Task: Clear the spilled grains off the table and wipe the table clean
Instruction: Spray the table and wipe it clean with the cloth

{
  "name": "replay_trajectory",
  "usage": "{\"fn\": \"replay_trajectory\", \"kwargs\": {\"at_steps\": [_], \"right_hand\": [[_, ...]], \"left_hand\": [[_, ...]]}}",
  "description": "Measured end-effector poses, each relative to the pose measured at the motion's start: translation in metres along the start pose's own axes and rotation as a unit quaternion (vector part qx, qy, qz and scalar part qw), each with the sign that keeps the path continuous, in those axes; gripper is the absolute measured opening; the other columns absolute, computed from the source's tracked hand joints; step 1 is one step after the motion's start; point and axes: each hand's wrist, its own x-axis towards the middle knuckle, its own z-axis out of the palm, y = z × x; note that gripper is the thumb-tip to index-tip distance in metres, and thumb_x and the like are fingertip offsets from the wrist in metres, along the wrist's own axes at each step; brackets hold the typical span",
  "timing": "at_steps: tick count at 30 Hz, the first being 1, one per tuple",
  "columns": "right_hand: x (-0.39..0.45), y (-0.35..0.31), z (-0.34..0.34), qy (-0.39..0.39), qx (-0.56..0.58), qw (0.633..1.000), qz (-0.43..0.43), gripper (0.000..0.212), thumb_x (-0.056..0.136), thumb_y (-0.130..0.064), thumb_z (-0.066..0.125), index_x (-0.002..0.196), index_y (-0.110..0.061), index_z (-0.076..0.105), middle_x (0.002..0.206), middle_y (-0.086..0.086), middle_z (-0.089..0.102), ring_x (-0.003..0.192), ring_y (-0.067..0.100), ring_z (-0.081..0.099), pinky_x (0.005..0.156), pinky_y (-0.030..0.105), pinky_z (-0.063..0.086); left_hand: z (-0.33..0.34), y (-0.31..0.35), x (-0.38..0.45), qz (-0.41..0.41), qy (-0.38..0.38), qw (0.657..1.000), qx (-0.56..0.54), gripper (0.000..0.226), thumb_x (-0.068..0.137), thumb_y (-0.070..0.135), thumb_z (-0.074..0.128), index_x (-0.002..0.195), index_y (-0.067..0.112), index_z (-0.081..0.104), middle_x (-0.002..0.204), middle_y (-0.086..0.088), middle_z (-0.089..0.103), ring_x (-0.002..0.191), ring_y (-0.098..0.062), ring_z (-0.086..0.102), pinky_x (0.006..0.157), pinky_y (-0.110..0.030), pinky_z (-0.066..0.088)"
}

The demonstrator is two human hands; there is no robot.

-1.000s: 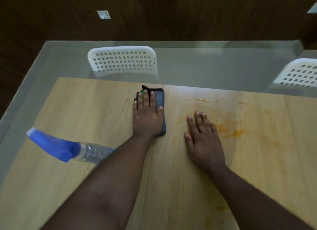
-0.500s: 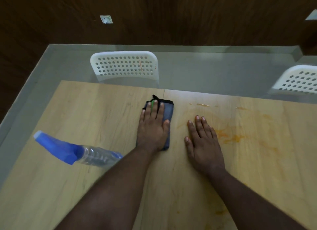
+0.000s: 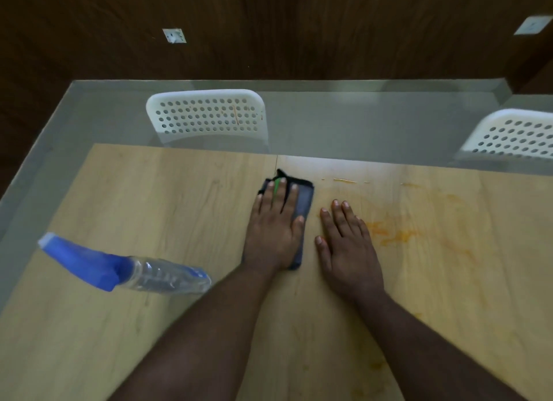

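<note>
On the wooden surface [image 3: 155, 197] no loose grains show, so the clearing looks done, but orange stains [image 3: 392, 236] remain to the right, so wiping seems only partly through. Under the left hand [image 3: 273, 230] lies the dark cloth [image 3: 305, 200], pressed flat by straight fingers. Just beside it, the right hand [image 3: 347, 251] rests flat and holds nothing, with the stains just past its fingers

cloth [image 3: 303, 203] mostly under left hand [image 3: 273, 227], right chair [image 3: 514, 136] cropped (frame edge), spray bottle [image 3: 125, 267] base behind forearm
</note>
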Motion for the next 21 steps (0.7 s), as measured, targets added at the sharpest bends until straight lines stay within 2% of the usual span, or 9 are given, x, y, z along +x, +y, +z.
{"fn": "replay_trajectory", "kwargs": {"at_steps": [3,7,11,16,19,21], "right_hand": [[0.0,-0.002,-0.002,-0.001,-0.002,1.0,0.004,0.066,0.11,-0.052,0.016,0.169,-0.027,0.003,0.176,-0.003,-0.01,0.16,0.011,-0.02,0.133,0.043,0.006],[0.002,0.001,0.003,0.003,-0.009,1.0,0.001,0.064,0.111,-0.051,0.018,0.169,-0.028,0.002,0.176,-0.003,-0.01,0.16,0.011,-0.022,0.132,0.04,0.0],[0.003,0.002,0.006,0.009,-0.013,1.0,0.002,0.064,0.111,-0.051,0.018,0.169,-0.028,0.002,0.176,-0.003,-0.01,0.16,0.011,-0.021,0.132,0.04,0.001],[-0.001,0.001,0.001,0.012,-0.005,1.0,0.002,0.064,0.111,-0.049,0.018,0.169,-0.027,0.005,0.177,-0.003,-0.006,0.16,0.01,-0.018,0.133,0.042,0.006],[-0.003,-0.003,-0.002,0.007,-0.006,1.0,0.008,0.065,0.11,-0.05,0.015,0.169,-0.026,0.005,0.177,-0.002,-0.006,0.161,0.011,-0.016,0.132,0.044,0.009],[-0.002,-0.005,-0.003,0.006,-0.003,1.0,0.01,0.066,0.109,-0.051,0.013,0.169,-0.025,0.006,0.177,-0.002,-0.005,0.161,0.011,-0.016,0.132,0.044,0.01]], "left_hand": [[-0.001,-0.024,-0.009,-0.037,0.009,0.999,0.006,0.07,0.107,0.051,0.011,0.169,0.023,-0.004,0.177,-0.004,-0.009,0.163,-0.022,-0.011,0.132,-0.045,0.002],[-0.004,-0.032,0.046,-0.081,0.023,0.996,0.016,0.072,0.105,0.051,0.009,0.169,0.019,0.0,0.177,-0.01,-0.002,0.163,-0.026,-0.004,0.132,-0.047,0.002],[-0.002,-0.013,0.078,-0.072,0.027,0.997,0.016,0.071,0.106,0.049,0.012,0.169,0.016,0.001,0.176,-0.012,0.0,0.163,-0.031,-0.002,0.131,-0.051,0.005],[0.003,0.001,0.007,-0.004,0.02,1.0,0.002,0.07,0.107,0.048,0.013,0.169,0.019,-0.002,0.177,-0.008,-0.007,0.163,-0.026,-0.007,0.132,-0.046,0.002],[0.003,-0.014,-0.055,-0.001,0.004,1.0,-0.002,0.07,0.108,0.048,0.016,0.169,0.021,-0.006,0.176,-0.004,-0.011,0.162,-0.022,-0.012,0.132,-0.044,0.002],[0.002,-0.029,-0.062,-0.007,0.001,1.0,0.002,0.069,0.108,0.048,0.016,0.169,0.022,-0.005,0.177,-0.003,-0.011,0.162,-0.021,-0.012,0.132,-0.044,0.004]]}}
